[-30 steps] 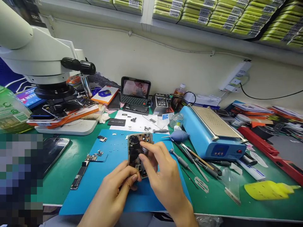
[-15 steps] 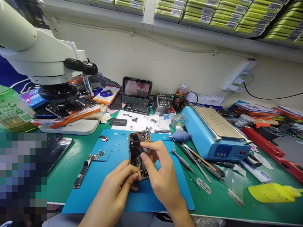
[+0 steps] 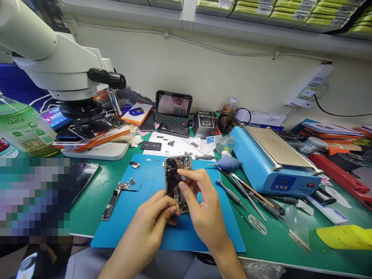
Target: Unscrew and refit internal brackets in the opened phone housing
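Note:
An opened phone housing [image 3: 175, 176] with its insides showing lies on a blue work mat [image 3: 145, 217]. My left hand [image 3: 151, 228] grips the housing's near end between thumb and fingers. My right hand [image 3: 200, 209] pinches a small silvery part [image 3: 183, 178] over the housing's upper half. A long narrow circuit board [image 3: 110, 205] and small loose pieces [image 3: 134, 164] lie on the mat's left side.
A white microscope [image 3: 58, 62] stands at the left over a stack of phones. A blue heating plate [image 3: 273, 159] sits to the right, with screwdrivers and tweezers [image 3: 247, 193] beside it. A dark phone [image 3: 80, 178] lies left; a small screen [image 3: 173, 106] stands behind.
The view has shifted, so everything sits further right in frame. My hands and the phone housing keep the same hold; the right fingers stay pinched over the housing.

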Demonstrator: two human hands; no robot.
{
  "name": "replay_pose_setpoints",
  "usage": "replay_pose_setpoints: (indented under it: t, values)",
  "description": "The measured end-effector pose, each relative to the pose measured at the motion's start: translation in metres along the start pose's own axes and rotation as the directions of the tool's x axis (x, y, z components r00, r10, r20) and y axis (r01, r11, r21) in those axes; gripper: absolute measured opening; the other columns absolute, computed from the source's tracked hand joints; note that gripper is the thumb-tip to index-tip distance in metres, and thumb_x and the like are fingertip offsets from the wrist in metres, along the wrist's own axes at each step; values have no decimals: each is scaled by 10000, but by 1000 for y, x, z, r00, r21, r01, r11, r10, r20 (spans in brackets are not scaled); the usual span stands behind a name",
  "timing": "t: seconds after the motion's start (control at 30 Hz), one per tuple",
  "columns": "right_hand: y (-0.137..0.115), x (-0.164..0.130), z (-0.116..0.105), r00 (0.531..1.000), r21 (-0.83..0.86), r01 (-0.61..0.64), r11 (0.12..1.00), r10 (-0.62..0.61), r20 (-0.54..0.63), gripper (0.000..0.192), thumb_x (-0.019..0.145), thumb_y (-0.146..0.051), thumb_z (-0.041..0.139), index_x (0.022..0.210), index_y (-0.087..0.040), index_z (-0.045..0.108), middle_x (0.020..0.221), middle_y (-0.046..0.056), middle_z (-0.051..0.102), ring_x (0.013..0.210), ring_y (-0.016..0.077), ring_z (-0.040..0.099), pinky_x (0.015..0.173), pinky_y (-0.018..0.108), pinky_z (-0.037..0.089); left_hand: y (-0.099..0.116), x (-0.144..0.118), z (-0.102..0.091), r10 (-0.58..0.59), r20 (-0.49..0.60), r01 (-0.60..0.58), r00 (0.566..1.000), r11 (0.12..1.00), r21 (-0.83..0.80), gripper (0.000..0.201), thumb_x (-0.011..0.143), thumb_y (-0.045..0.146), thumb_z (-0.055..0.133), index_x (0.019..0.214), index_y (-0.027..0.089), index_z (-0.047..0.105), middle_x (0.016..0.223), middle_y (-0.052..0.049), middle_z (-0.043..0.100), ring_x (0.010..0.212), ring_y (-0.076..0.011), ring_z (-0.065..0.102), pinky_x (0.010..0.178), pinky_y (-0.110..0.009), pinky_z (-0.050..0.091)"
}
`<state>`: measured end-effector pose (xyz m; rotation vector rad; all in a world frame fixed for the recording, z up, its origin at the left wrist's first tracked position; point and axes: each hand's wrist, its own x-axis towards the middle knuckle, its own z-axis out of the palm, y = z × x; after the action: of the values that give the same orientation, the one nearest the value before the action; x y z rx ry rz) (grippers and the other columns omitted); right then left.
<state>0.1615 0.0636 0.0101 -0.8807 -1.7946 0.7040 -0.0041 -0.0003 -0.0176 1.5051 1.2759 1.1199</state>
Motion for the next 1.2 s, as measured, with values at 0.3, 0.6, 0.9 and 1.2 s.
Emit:
replay_pose_setpoints:
  t: [0.3,0.6,0.9,1.2]
  values:
    - [3,1,0,1000,14,1,1000,-1,-5,238,1143,-234,584,1299,-327,739,1111,12,700,975,157,683,820,282,568,0,0,-1,-7,15,7,1000,1000,6,314,1163,308,470,945,244,687,972,-31,635,850,-188,686,771,-272,556]
    - [4,-1,2,1000,13,21,1000,-21,-18,250,1124,-214,621,1308,-357,714,1052,-25,679,898,132,665,780,248,560,-4,-1,0,-11,10,11,1000,1000,16,313,1164,322,485,945,252,697,981,-25,640,863,-179,693,777,-254,553]
    - [5,-2,0,999,-9,38,999,-38,-10,272,1142,-219,594,1343,-368,699,1115,-22,704,956,127,688,820,241,575,-5,-1,2,-4,7,4,1000,1000,16,323,1164,344,504,940,257,719,963,-24,629,846,-171,686,757,-238,541]
    - [5,-4,0,999,-82,53,995,-52,15,320,1155,-229,572,1421,-384,664,1187,-24,742,1010,130,712,853,252,593,-2,0,2,-11,-19,12,1000,999,45,302,1131,322,556,932,264,775,957,-28,633,869,-178,679,739,-227,537]
